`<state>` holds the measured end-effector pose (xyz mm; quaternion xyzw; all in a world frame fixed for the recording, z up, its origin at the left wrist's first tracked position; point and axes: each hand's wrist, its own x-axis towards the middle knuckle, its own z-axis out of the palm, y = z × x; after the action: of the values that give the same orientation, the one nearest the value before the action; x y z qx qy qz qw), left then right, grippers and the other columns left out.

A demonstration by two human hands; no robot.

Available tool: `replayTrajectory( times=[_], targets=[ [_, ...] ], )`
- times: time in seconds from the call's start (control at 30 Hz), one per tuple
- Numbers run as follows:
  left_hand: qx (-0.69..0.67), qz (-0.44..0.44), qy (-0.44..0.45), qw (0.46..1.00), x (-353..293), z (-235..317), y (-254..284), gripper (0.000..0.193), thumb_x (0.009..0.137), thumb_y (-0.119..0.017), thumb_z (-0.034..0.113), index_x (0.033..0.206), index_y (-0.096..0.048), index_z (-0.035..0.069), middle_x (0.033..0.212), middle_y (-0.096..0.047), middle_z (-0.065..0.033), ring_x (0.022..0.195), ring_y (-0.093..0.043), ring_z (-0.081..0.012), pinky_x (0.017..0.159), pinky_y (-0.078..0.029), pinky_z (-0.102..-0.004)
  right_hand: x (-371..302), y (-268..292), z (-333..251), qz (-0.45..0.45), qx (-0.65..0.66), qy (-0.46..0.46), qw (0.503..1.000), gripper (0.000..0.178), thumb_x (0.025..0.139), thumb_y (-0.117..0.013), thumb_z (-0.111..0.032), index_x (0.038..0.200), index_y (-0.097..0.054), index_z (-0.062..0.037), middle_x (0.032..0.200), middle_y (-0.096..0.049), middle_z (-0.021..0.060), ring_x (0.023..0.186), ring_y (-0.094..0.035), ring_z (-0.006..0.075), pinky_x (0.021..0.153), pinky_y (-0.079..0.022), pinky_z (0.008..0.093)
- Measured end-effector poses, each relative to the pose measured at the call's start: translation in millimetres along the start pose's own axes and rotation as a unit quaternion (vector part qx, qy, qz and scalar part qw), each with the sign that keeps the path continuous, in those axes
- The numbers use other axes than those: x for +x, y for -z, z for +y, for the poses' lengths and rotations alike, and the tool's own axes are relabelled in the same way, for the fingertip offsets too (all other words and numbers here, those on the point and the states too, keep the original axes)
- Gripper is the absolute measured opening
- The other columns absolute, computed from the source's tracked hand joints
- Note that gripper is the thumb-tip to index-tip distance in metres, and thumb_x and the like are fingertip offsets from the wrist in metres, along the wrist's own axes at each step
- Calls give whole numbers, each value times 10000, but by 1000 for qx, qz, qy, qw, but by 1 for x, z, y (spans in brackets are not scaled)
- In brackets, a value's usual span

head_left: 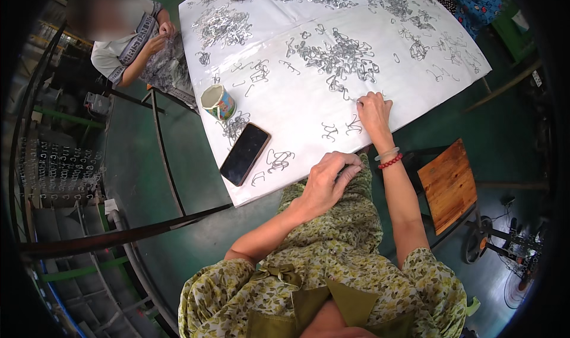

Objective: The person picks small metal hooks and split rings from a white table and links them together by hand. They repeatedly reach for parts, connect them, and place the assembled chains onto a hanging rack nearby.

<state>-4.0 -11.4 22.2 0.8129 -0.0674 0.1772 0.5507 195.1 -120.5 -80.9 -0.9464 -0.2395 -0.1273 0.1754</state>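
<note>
My right hand (375,118) is on the white tabletop at the near end of a pile of silvery bent-wire hooks (341,56). Its fingers are pinched on what looks like one small wire hook, mostly hidden by the fingertips. Closer to my body, my left hand (329,180) hovers at the table's near edge, above my lap. Its thumb and fingers are pressed together, and anything between them is too small or hidden to make out. A few loose hooks (329,131) lie on the table between the two hands.
A black phone (245,154) and a colourful cup (218,103) stand near the left table edge (208,137), among small hook clusters. More metal piles (222,26) lie farther back. One person (133,41) works at the left, another (475,8) at the far right. A wooden stool (448,186) is at my right.
</note>
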Motion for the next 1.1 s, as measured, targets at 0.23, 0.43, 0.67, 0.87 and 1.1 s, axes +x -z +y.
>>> replayTrajectory(
  times=[0.23, 0.43, 0.67, 0.87, 1.1],
  targets=[
    [-19, 14, 17, 1000, -1, -10, 2, 121, 898, -659, 28, 1012, -630, 3, 947, -688, -115, 888, -682, -237, 771, -539, -334, -49, 90, -20, -50, 375, -97, 921, 182, 879, -678, -77, 998, -690, 60, 738, -578, 100, 675, -523, 129, 635, -421, 276],
    [-47, 15, 5, 999, 2, -8, -2, 120, 897, -650, 59, 982, -592, -4, 912, -665, -138, 852, -643, -330, 752, -499, -412, -103, 134, -53, 29, 548, -127, 826, 94, 788, -724, 72, 876, -697, 56, 813, -640, 59, 771, -573, 118, 721, -451, 245],
    [7, -17, 11, 1000, 4, -4, 9, 177, 874, -690, 73, 1028, -627, 13, 974, -680, -131, 935, -651, -303, 801, -512, -405, -107, 141, -78, 99, 609, -112, 779, 89, 789, -710, 103, 840, -679, 38, 856, -613, 50, 801, -556, 126, 739, -453, 248],
    [82, 74, -32, 993, 19, -51, 38, 514, 857, -730, 148, 1322, -533, 55, 1227, -618, -137, 1027, -626, -285, 860, -514, -377, -109, 132, -80, 88, 683, -130, 713, 81, 807, -683, 109, 838, -670, 36, 851, -572, 38, 801, -521, 123, 760, -431, 249],
    [500, 115, 137, 848, 94, -220, 177, 161, 863, -520, 10, 895, -671, -38, 921, -657, -257, 876, -664, -415, 753, -551, -487, -110, 130, -79, 59, 731, -170, 658, 83, 805, -642, 137, 823, -651, 57, 836, -565, 43, 806, -514, 126, 769, -414, 257]
  ],
)
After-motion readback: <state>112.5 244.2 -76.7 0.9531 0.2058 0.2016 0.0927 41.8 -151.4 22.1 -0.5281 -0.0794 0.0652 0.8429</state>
